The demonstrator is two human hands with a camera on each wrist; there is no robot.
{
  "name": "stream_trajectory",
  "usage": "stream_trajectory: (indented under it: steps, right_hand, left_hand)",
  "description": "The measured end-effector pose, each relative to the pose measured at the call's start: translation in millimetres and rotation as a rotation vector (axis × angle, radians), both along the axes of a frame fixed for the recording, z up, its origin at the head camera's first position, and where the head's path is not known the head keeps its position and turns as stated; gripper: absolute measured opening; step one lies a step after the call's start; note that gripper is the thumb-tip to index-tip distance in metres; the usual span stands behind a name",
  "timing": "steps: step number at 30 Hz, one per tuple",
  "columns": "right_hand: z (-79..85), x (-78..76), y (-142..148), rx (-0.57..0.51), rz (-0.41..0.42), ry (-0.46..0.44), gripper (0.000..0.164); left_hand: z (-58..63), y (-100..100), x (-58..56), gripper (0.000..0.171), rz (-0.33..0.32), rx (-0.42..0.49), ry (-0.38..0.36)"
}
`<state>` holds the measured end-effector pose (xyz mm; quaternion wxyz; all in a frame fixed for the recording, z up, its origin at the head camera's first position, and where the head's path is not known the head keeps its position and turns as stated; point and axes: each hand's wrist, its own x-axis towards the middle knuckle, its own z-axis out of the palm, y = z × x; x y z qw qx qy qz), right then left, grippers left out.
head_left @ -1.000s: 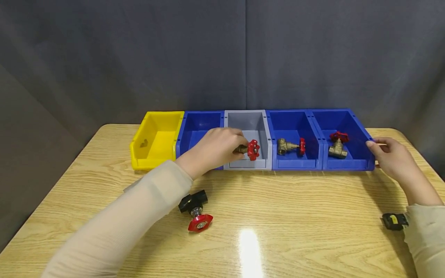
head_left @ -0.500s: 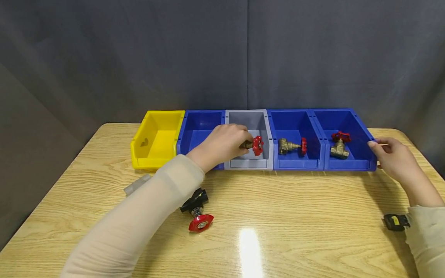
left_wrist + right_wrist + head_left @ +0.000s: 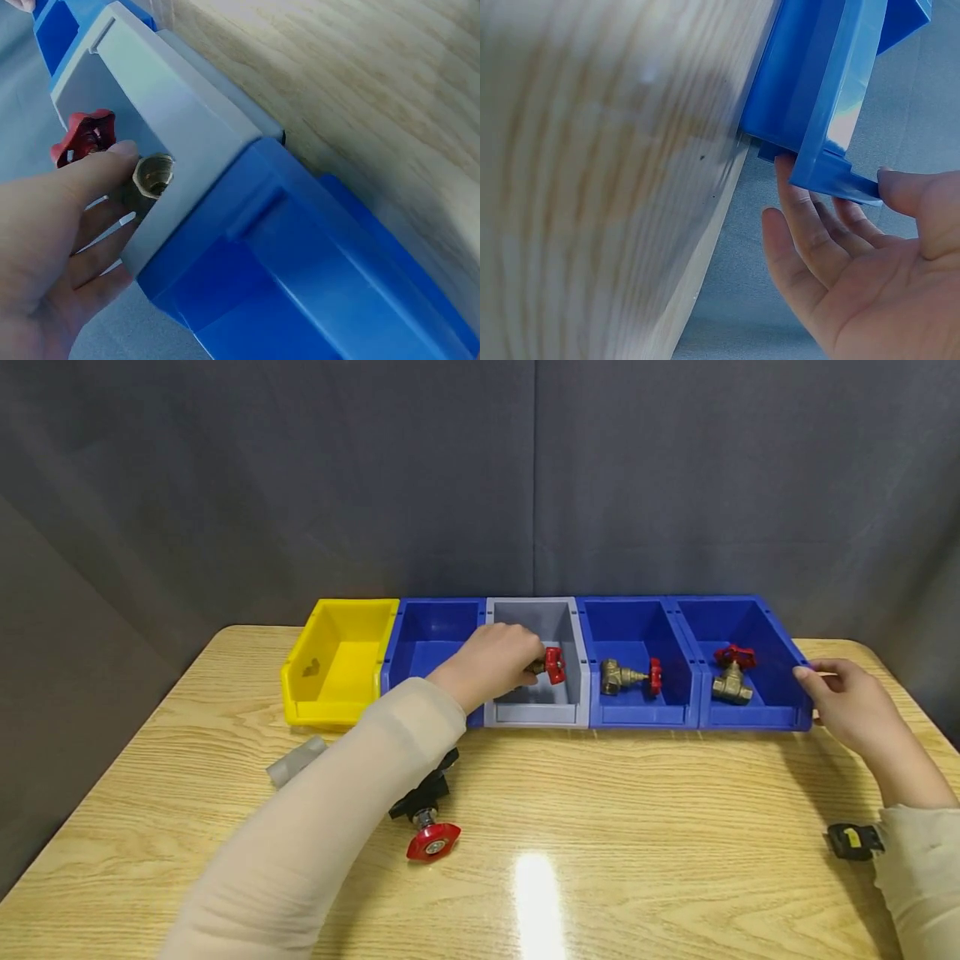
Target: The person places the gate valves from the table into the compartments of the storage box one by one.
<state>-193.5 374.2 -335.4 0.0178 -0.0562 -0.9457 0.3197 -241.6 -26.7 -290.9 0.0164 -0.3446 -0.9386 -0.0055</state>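
My left hand [image 3: 491,664] reaches into the grey bin [image 3: 536,716] and holds a brass gate valve [image 3: 154,176] with a red handwheel [image 3: 554,666]. In the left wrist view, the thumb lies against the valve body and the other fingers are partly hidden behind it. At the right end of the row, my right hand [image 3: 855,702] grips the side wall of the last blue bin [image 3: 753,717], thumb on its rim and fingers on the outer side. That bin contains a brass valve [image 3: 731,682] with a red handwheel. Another brass valve [image 3: 622,677] lies in the neighbouring blue bin [image 3: 643,716].
A yellow bin [image 3: 330,713] and a blue bin [image 3: 431,610] form the row's left part. On the wooden table [image 3: 637,843] lie a black valve [image 3: 433,842] with a red handwheel and a grey pipe-like piece [image 3: 296,762], both partly behind my left forearm.
My left hand has moved a little right and farther into the grey bin with the brass valve, whose handwheel has turned slightly. The right hand keeps its grip on the blue bin.
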Motion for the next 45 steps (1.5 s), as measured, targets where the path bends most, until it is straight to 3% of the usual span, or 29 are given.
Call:
stream_trajectory:
  steps: [14,21,45]
  right_hand:
    - [-2.5,-2.8,3.1,-0.01,0.002,-0.007,0.068]
    - [-1.4,-1.3,3.1,-0.003,0.007,-0.004,0.066]
    - [-0.9,0.6,2.5,-0.002,0.003,-0.023,0.069]
  left_hand:
    - [-3.6,14.6,-14.9,0.017,0.037,-0.138,-0.08]
    - [-7.6,19.4,-16.5,0.018,0.069,-0.175,-0.123]
    - [-19.4,16.6,-18.0,0.013,0.063,-0.165,-0.122]
